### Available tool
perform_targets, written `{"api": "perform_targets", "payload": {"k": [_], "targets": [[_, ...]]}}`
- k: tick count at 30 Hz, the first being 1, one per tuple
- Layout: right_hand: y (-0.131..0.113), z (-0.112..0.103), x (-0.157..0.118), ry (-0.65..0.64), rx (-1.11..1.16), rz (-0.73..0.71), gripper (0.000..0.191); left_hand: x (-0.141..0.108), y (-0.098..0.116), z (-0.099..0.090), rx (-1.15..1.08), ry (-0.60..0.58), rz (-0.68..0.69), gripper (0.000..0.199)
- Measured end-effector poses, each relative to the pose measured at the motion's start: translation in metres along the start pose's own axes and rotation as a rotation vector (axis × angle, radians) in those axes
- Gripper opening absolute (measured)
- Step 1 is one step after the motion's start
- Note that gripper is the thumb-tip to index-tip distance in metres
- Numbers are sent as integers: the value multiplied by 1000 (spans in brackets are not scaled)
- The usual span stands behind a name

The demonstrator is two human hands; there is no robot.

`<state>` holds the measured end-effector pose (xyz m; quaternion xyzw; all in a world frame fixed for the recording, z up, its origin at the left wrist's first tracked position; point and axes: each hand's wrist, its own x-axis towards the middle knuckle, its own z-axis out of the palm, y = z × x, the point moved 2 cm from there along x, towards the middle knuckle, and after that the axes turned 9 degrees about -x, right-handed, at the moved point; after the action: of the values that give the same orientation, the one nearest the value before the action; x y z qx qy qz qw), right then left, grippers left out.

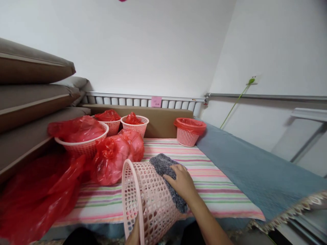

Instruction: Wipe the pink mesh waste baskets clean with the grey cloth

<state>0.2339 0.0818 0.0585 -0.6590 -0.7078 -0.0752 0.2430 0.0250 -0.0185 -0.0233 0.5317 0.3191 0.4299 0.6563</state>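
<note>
A pink perforated plastic basket [155, 204] lies tilted on its side at the front edge, its opening facing left. My left hand [135, 231] grips it at the lower rim; its fingers are mostly hidden behind the mesh. A dark grey cloth [163, 164] is spread over the basket's outer side near the base. With bent fingers, my right hand [181, 180] holds this cloth pressed against the plastic. Just left of the basket sits a knotted red plastic bag [114, 153] with pinkish contents.
More pink baskets [135, 128] with red bags stand at the back left, and a red-lined basket [187, 136] at the back right. Loose red plastic [43, 197] covers the left front. Cushions [33, 95] are stacked left. A striped cloth [217, 187] lies beneath; a radiator [122, 99] runs behind.
</note>
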Motion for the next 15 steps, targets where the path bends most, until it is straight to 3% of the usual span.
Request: {"api": "perform_targets", "payload": {"k": [5, 9, 11, 15], "targets": [[-4, 1, -4, -14, 29, 120, 36, 14, 24, 0, -29, 137, 116, 81], [-35, -10, -18, -27, 147, 247, 39, 21, 10, 8, -117, 160, 150, 92], [-66, -19, -28, -13, 298, 192, 41, 18, -3, 6, -136, 188, 153, 96], [-123, -39, -47, 5, 472, -134, 54, 4, -17, -6, -97, 171, 71, 82]]}}
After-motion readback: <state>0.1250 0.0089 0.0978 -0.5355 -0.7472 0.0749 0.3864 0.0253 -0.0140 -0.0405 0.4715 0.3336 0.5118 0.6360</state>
